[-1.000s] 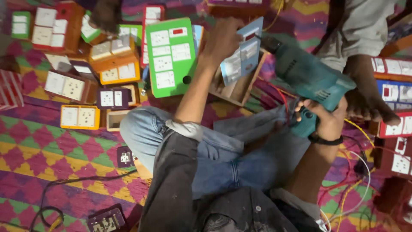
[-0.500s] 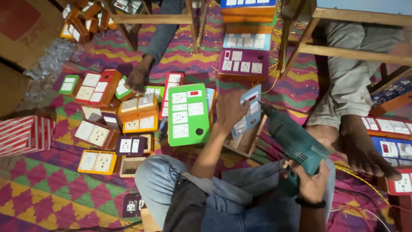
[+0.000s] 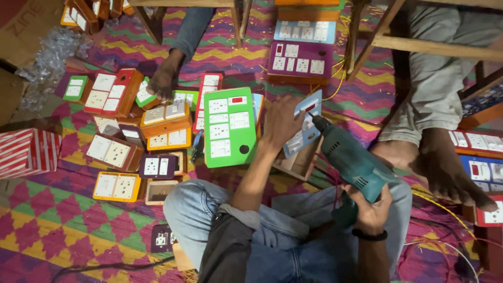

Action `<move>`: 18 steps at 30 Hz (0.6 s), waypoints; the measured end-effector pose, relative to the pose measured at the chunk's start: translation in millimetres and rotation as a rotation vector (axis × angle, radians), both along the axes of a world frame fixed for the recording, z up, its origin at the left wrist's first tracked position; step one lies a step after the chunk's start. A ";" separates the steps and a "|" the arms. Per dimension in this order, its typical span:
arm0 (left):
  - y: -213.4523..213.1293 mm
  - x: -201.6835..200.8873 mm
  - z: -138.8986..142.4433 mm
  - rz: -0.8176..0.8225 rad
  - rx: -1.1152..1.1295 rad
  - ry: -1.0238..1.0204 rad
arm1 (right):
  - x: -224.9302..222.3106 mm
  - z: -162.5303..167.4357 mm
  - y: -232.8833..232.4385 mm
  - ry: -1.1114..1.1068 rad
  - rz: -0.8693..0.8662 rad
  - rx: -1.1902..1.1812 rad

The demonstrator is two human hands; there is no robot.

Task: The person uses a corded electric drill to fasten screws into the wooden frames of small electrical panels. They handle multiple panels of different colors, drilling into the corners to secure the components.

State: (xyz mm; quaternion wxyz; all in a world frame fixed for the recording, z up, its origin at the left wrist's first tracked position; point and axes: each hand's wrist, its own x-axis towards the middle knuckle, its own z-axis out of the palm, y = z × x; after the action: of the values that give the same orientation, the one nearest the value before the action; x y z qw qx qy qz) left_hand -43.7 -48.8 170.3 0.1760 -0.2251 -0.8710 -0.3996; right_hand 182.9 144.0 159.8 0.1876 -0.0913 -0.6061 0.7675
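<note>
**Drill tip set against the pale blue switch plate**

Since half a second ago the view has tipped a little farther forward, so more of the far floor shows, while both hands have kept their places on the plate and the drill.

Left hand (image 3: 283, 123) reaches out from a bent elbow, forearm running up from the lap, palm down and fingers spread over the near-left edge of the pale blue switch plate (image 3: 304, 126). It presses and steadies the plate rather than wrapping it; the fingers are mostly open. That plate sits tilted on top of an open wooden box (image 3: 298, 162), just right of the big green switchboard (image 3: 229, 127) lying flat on the patterned mat (image 3: 57, 220).

Right hand (image 3: 372, 207) is closed firmly round the grip of the teal power drill (image 3: 352, 160), wrist bent, a black band on it. From there the drill body slants up and to the left, its bit touching the face of the blue plate near the right edge.

Around them many coloured switchboards lie close together on the mat: an orange one (image 3: 116, 187) at near left, a purple one (image 3: 301, 62) at far centre. Another person's bare foot (image 3: 445, 170) rests at right, well clear of the drill, and a second foot (image 3: 163, 78) at far left among the boards.
</note>
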 end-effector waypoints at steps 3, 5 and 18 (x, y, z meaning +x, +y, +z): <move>1.3 0.8 -2.7 0.000 0.018 0.034 | -0.8 2.5 -1.3 0.022 -0.036 0.046; 2.1 0.5 -4.3 0.001 0.026 0.047 | -1.8 4.2 0.3 0.022 -0.045 0.087; 3.0 0.1 -10.2 -0.032 0.046 0.098 | 1.2 6.0 6.5 -0.051 -0.028 0.007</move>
State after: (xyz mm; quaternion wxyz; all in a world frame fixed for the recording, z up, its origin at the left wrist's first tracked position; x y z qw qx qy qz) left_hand -43.6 -45.8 160.1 0.2172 -0.2543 -0.8482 -0.4107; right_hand 184.0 150.5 165.9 0.1833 -0.1186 -0.6119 0.7602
